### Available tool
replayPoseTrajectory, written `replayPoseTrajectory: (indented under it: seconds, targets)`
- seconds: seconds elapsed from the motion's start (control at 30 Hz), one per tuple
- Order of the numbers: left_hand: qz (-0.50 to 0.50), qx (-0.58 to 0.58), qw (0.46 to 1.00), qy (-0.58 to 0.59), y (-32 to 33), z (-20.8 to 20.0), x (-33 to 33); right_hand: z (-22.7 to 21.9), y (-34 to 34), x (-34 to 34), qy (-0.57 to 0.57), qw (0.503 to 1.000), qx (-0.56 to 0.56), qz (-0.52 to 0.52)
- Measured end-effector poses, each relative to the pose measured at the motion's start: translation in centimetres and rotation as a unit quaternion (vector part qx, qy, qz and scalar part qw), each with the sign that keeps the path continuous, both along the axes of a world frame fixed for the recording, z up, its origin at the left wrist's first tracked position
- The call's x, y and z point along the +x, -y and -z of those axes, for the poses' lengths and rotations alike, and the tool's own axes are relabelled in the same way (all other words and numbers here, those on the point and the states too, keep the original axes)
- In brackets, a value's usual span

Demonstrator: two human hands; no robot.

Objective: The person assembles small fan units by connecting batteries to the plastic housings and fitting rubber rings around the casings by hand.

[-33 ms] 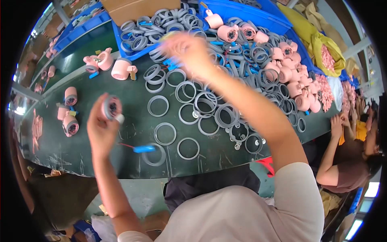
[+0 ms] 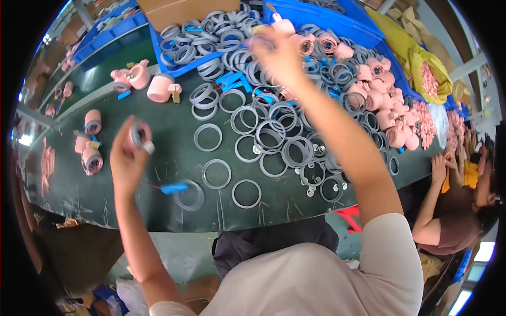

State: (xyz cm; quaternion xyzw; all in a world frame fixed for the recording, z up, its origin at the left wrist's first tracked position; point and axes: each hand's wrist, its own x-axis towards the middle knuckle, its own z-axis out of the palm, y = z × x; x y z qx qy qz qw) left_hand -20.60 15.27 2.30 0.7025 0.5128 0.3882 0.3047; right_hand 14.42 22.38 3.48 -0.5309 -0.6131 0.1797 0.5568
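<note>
My left hand is closed round a pink cylindrical housing with a grey rim, held above the left part of the table. A blue battery pack dangles from it on a red wire, over a blurred grey ring. My right hand is stretched to the far side, beside pink housings and the heap of grey rings. Its fingers are smeared by motion; what they may hold does not show clearly. Several loose grey rings lie flat between my arms.
Blue bins with grey rings stand along the back. Pink housings are piled at the right, others at the left. A yellow sack holds small pink parts. A co-worker's arm rests at the right table edge.
My right hand has moved right, uncovering blue battery packs by the bin. My left hand has shifted slightly left with the pink housing, and the dangling battery pack has swung left.
</note>
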Motion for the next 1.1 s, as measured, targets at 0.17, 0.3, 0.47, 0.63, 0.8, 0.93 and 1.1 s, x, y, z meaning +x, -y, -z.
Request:
replayPoseTrajectory:
  seconds: [0.17, 0.3, 0.47, 0.63, 0.8, 0.93, 1.1]
  targets:
    - [-0.14, 0.257, 0.932, -0.215, -0.9, 0.6, 4.1, 3.7, -4.3, 15.4, 0.432, 0.882, -0.098, 0.161]
    - [-0.05, 0.211, 0.96, -0.174, 5.9, -1.6, 6.4, 1.1, -4.5, 14.4, 0.394, 0.89, 0.101, 0.207]
    - [-0.024, 0.319, 0.947, -0.006, 6.8, 0.1, 8.6, -3.6, 5.6, -3.2, -0.263, 0.92, -0.076, -0.279]
    - [0.062, 0.231, 0.971, 0.005, 7.5, 1.2, 7.6, -3.1, 10.0, -6.4, 0.042, 0.891, -0.239, -0.383]
    - [-0.001, -0.143, 0.91, 0.39, 10.1, 0.9, 4.5, -1.9, 5.9, 1.5, 0.166, 0.955, -0.125, -0.21]
    - [0.0, -0.151, 0.869, 0.471, 9.5, 1.7, 6.2, 0.7, 6.9, -4.3, 0.443, 0.866, -0.152, -0.174]
    - [0.008, -0.146, 0.862, 0.486, 9.8, 1.2, 6.7, 2.1, 6.5, -2.0, 0.403, 0.875, -0.201, -0.178]
